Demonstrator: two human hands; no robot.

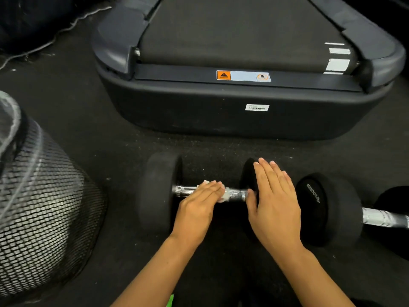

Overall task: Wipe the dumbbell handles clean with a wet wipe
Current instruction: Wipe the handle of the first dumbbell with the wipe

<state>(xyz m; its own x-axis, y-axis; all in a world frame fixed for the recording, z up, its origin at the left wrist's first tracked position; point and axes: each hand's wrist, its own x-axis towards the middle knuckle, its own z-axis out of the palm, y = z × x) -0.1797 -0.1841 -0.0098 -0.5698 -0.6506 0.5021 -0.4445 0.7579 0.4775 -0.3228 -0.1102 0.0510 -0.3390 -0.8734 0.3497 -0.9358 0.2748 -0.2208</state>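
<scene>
While the near dumbbell [199, 193] lies on the floor [115, 156] before the treadmill [243, 116], its chrome handle [236, 194] is being wiped: the wet wipe [222, 196] is pressed onto the bar under the flat, straight fingers [212, 188] of the left hand [199, 203], and the right weight is steadied by the open, uncurled right hand [274, 202]. Wiping of the first handle is judged to be under way; next, the bare ends of the bar should be covered, and the second dumbbell [345, 211], just to the right, remains to be wiped.

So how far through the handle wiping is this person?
Nothing visibly finished. In hand: the left hand presses a white wet wipe flat on the near black dumbbell's chrome handle, while the right hand steadies its right weight. Left: the second black dumbbell's silver handle, lying untouched at right.
</scene>
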